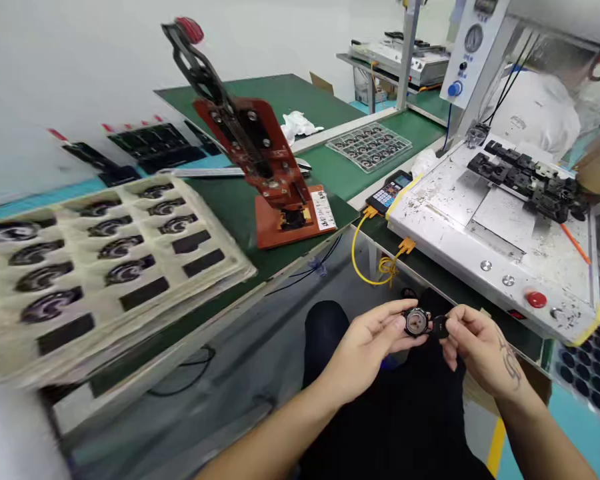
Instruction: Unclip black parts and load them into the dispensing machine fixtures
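Observation:
My left hand (375,340) is closed around a small round watch-like part (417,321) with a dark rim and a paler face turned up. Just to its right, my right hand (475,343) pinches a small black disc (440,326) between thumb and fingers. The disc's edge is right beside the round part; whether they touch I cannot tell. Both hands are held over my lap, in front of the bench edge.
A red hand press (285,167) stands on the green bench. At left lies a pale tray (105,313) of dark curved parts. A white machine (480,253) with a red button is at right, near a clear tray (370,143) and black discs (590,367).

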A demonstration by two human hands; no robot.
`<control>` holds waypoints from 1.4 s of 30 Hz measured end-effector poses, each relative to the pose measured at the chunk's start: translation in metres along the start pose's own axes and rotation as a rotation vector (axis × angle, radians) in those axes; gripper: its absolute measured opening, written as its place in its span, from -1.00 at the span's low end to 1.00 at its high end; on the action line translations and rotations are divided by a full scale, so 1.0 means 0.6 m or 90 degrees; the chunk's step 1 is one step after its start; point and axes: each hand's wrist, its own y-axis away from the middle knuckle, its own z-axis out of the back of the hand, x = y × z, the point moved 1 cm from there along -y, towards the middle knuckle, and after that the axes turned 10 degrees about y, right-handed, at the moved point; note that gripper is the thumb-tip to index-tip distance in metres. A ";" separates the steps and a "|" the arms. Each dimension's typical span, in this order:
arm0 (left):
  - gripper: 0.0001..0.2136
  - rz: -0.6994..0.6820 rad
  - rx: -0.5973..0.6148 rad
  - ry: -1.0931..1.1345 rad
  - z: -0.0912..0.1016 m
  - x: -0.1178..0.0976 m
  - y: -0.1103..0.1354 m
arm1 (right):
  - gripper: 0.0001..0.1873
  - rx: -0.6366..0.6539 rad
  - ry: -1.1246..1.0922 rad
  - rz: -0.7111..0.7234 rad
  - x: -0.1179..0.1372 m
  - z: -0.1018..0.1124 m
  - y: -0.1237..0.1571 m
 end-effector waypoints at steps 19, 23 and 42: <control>-0.59 -0.051 -0.009 -0.065 -0.018 0.008 0.008 | -0.76 -0.046 0.207 0.174 0.028 -0.038 -0.017; -0.60 -0.051 -0.005 -0.076 -0.018 0.010 0.007 | -0.78 -0.047 0.200 0.172 0.027 -0.036 -0.017; -0.58 -0.060 -0.013 -0.105 -0.031 0.016 0.009 | -0.76 -0.081 0.216 0.184 0.025 -0.041 -0.014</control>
